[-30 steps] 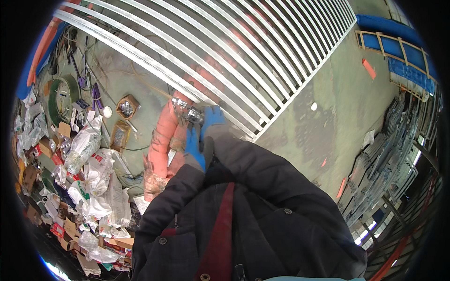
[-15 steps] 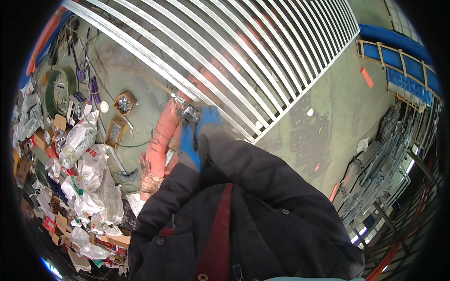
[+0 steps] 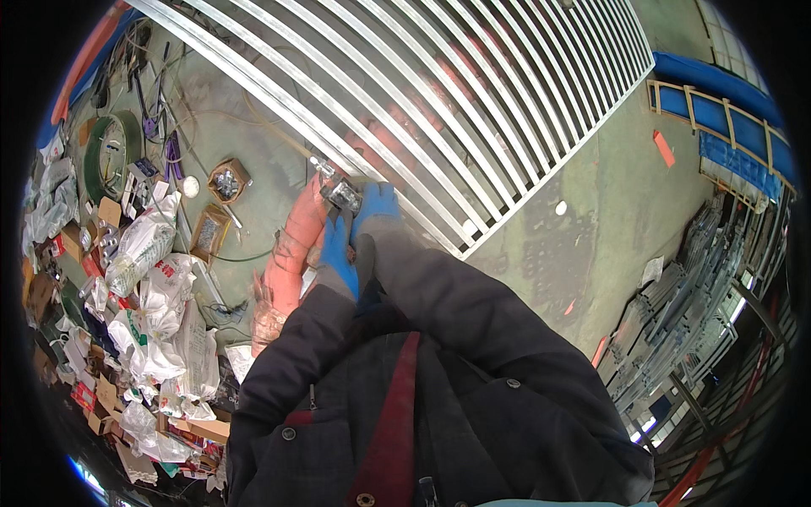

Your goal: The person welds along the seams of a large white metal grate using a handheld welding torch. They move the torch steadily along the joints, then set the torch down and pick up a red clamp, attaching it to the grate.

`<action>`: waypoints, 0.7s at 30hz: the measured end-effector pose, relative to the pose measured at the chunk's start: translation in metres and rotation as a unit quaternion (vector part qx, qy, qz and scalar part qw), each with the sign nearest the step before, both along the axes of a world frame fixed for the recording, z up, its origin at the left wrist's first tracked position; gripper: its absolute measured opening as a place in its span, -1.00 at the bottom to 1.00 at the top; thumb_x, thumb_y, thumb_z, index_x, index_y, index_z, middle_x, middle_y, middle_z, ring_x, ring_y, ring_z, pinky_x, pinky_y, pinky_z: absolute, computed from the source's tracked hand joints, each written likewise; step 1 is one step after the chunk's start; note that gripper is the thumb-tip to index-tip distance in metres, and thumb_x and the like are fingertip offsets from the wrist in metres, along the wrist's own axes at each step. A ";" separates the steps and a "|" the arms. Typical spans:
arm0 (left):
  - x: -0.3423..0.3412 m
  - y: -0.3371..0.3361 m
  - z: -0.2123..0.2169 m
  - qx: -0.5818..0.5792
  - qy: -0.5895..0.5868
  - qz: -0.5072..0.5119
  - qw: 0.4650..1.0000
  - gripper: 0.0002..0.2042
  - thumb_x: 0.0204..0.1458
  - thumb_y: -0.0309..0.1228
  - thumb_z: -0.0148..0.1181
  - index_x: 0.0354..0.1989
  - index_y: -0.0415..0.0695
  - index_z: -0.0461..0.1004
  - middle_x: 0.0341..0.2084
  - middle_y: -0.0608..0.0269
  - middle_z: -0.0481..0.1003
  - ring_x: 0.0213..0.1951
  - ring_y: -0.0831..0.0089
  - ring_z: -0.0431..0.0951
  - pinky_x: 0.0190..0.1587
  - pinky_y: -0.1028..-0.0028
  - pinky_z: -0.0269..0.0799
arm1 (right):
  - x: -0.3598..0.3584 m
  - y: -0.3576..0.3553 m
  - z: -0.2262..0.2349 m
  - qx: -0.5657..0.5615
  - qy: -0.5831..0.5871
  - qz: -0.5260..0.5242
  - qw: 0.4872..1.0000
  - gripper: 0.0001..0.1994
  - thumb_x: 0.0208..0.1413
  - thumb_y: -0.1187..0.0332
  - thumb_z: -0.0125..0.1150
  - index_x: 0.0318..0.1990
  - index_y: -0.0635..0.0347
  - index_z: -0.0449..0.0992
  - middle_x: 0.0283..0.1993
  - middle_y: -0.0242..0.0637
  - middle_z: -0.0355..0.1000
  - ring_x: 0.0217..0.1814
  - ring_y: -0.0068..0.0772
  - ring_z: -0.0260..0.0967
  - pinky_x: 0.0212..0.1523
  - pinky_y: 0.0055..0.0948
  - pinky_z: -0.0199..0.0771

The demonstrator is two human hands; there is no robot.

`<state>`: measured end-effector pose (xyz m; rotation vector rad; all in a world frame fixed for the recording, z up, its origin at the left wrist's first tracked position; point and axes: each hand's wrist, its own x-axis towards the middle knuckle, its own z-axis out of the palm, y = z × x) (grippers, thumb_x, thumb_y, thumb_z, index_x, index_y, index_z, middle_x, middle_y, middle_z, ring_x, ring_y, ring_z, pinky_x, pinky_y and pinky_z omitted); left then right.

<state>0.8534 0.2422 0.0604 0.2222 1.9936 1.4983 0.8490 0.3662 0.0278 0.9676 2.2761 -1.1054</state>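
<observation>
My gloved right hand (image 3: 378, 205) is closed around a silver air tool (image 3: 341, 194) with a hose fitting at its far-left end. Closed against the tool's near side is my left hand (image 3: 340, 255), in a blue and grey glove; its fingertips are partly hidden. The tool is at the near edge of a large silver slatted metal panel (image 3: 312, 131). Whether it touches the panel cannot be told, because my hands cover its working end. An orange-red wrapped roll (image 3: 291, 253) lies beneath the panel's near corner and comes out toward my left forearm.
A thin hose (image 3: 283, 135) runs from the tool across the floor. To the left lie an open box of small metal parts (image 3: 226, 181), a green coil (image 3: 110, 160), and piled plastic bags (image 3: 160, 296). Metal profiles (image 3: 667, 304) are stacked at the right, below blue-covered wooden frames (image 3: 726, 127).
The view has shifted slightly, so the panel and floor objects sit a little differently. Both hands stay on the air tool, with little visible movement.
</observation>
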 end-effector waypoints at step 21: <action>0.017 -0.004 -0.001 -0.089 0.115 -0.087 0.986 -0.50 0.30 -0.41 0.16 0.36 -0.32 0.25 0.28 -0.07 0.35 0.26 0.13 0.42 0.25 0.26 0.38 | 0.022 0.004 0.012 0.002 -0.026 0.011 1.000 -0.46 0.12 0.16 0.33 0.19 0.16 0.32 0.23 0.07 0.18 0.32 0.26 0.24 0.20 0.09 0.46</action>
